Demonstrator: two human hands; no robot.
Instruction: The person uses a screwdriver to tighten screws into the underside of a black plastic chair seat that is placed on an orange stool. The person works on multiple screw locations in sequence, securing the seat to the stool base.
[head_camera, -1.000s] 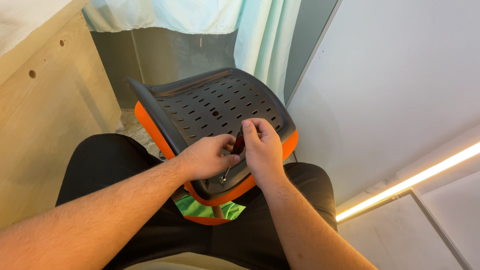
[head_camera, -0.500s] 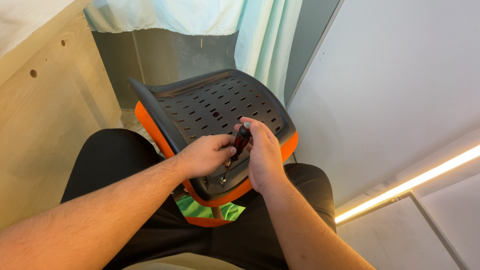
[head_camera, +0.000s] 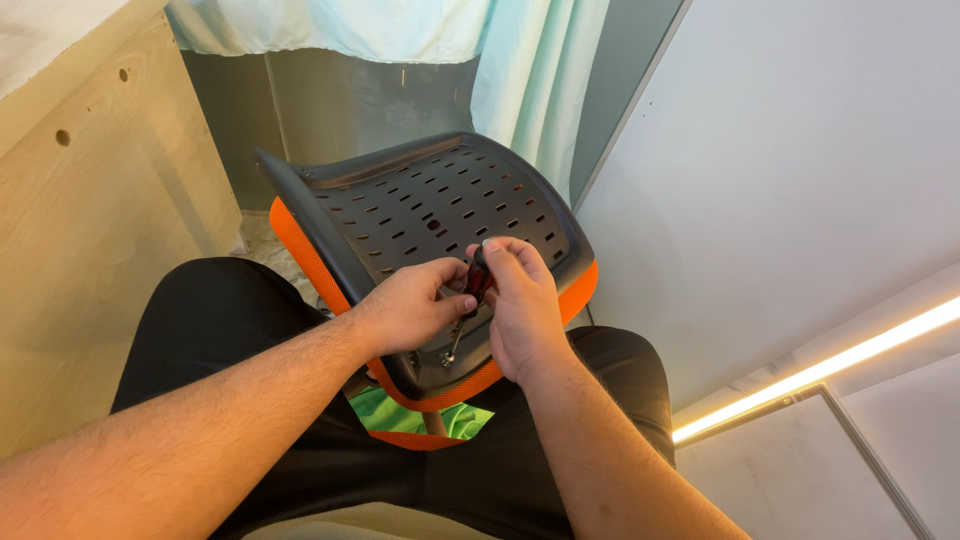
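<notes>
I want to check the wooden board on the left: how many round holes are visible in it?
2. One hole is near the left edge of the wooden board; the other hole is higher and further right. More may lie outside the view.

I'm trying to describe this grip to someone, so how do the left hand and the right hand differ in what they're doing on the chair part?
The left hand lies knuckles up on the black slotted chair shell, fingers curled toward the screwdriver. The right hand stands more on edge, its fingertips pinching the dark red handle top. The left hand sits lower on the tool, the right hand higher. Both are bare and meet at the screwdriver.
</notes>
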